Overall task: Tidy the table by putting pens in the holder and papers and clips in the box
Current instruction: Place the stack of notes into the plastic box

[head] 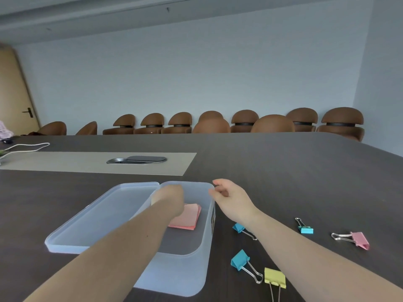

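Translucent plastic box is the landmark. Pink papers lie inside it. Left hand reaches in over the papers; grip hidden, cannot tell. Right hand hovers at the box's far right rim, fingers loosely curled, holding nothing visible. Five binder clips right of the box: blue clip, yellow clip, pink clip, two more blue. Risk: the right forearm could sweep clips off, or the left hand could nudge the box. No pens or holder seen.

I'm in a meeting room: brown chairs line the wall behind one long dark surface.
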Motion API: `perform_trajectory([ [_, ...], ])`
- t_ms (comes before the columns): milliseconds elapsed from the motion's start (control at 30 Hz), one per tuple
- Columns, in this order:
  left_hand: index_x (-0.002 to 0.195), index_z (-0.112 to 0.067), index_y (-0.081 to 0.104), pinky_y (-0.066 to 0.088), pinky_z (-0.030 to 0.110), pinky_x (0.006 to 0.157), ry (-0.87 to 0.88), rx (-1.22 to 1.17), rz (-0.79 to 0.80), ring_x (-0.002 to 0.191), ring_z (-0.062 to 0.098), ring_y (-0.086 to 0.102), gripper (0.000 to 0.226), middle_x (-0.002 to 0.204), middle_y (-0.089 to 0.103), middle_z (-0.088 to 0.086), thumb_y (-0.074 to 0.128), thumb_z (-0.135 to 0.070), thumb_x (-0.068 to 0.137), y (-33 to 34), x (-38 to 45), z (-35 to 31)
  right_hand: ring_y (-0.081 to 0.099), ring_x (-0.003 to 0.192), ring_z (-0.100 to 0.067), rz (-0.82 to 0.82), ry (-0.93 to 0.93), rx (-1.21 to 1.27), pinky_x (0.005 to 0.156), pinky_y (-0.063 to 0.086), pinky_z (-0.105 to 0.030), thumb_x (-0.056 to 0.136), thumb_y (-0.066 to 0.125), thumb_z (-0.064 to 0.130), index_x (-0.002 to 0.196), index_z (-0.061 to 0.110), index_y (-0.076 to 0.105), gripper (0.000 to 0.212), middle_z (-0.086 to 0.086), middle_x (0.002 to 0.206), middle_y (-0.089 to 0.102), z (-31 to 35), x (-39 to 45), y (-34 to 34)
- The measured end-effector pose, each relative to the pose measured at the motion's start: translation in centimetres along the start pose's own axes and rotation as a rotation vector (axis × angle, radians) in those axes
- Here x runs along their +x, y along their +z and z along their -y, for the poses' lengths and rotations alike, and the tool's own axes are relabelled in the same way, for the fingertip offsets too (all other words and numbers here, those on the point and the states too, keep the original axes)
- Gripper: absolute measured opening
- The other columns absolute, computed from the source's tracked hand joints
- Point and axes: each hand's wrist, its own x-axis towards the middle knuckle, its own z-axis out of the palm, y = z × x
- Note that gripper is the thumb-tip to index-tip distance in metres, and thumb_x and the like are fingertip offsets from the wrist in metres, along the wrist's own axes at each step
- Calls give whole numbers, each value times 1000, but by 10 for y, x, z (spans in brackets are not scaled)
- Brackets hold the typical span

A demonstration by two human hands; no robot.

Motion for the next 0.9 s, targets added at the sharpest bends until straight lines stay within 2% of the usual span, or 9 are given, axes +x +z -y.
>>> perform_trajectory([
  [100, 107, -11, 61, 48, 31, 71, 109, -133, -63, 95, 26, 63, 21, 106, 66, 7, 49, -19, 91, 1, -5, -11, 56, 120, -17, 7, -3, -39, 99, 42, -24, 97, 49, 27, 137, 17, 47, 41, -2, 134, 58, 1, 0, 1],
  [200, 94, -15, 61, 46, 31, 77, 267, -235, 36, 90, 24, 57, 21, 99, 64, 5, 51, -33, 89, 7, -9, -18, 56, 120, -17, 6, 7, -41, 99, 42, -24, 97, 49, 29, 137, 16, 49, 42, -2, 134, 59, 0, 0, 1],
  [300, 90, -17, 59, 47, 31, 78, 319, -200, 135, 83, 22, 52, 14, 88, 57, -1, 53, -29, 84, 13, -8, -16, 57, 118, -17, 13, 14, -37, 95, 42, -23, 97, 49, 30, 134, 15, 51, 40, -2, 132, 60, 0, 0, 0],
  [367, 82, -20, 52, 47, 32, 74, 313, -181, 115, 83, 22, 53, 4, 87, 56, -2, 53, -23, 81, 17, -5, -12, 57, 118, -17, 17, 17, -29, 94, 42, -23, 97, 49, 29, 134, 16, 51, 39, -2, 132, 60, 0, 0, 0],
  [567, 72, -22, 44, 41, 28, 70, 290, -132, 37, 83, 23, 51, 20, 87, 52, -1, 52, -10, 86, 19, 0, -7, 56, 118, -16, 45, 10, -41, 87, 38, -19, 99, 45, 31, 136, 17, 48, 40, -2, 132, 59, -2, -3, 0],
  [633, 81, -19, 54, 41, 29, 72, 281, -101, 23, 89, 26, 55, 10, 94, 56, 6, 51, -13, 88, 18, 0, -7, 57, 118, -16, 49, 12, -46, 87, 39, -19, 99, 45, 32, 136, 18, 47, 41, -2, 131, 60, -2, -3, 0],
  [700, 96, -14, 62, 42, 30, 73, 269, -93, 1, 99, 29, 59, 15, 106, 63, 9, 49, -17, 90, 16, -2, -8, 57, 117, -17, 57, 18, -51, 87, 39, -20, 99, 45, 33, 136, 17, 48, 40, -3, 131, 60, -2, -4, -2],
  [800, 95, -17, 62, 48, 33, 82, 266, -103, -15, 100, 28, 59, 19, 112, 64, 7, 46, -26, 93, 14, -2, -4, 54, 120, -16, 53, 24, -66, 96, 41, -23, 99, 43, 34, 136, 16, 48, 41, -3, 133, 58, 0, -8, -9],
  [900, 105, -13, 64, 50, 35, 90, 263, -55, -21, 108, 26, 60, 26, 116, 65, 4, 44, -25, 93, 3, -7, -5, 54, 121, -17, 34, 46, -81, 99, 41, -26, 99, 42, 35, 133, 16, 52, 40, -2, 134, 57, 1, -14, -25],
])
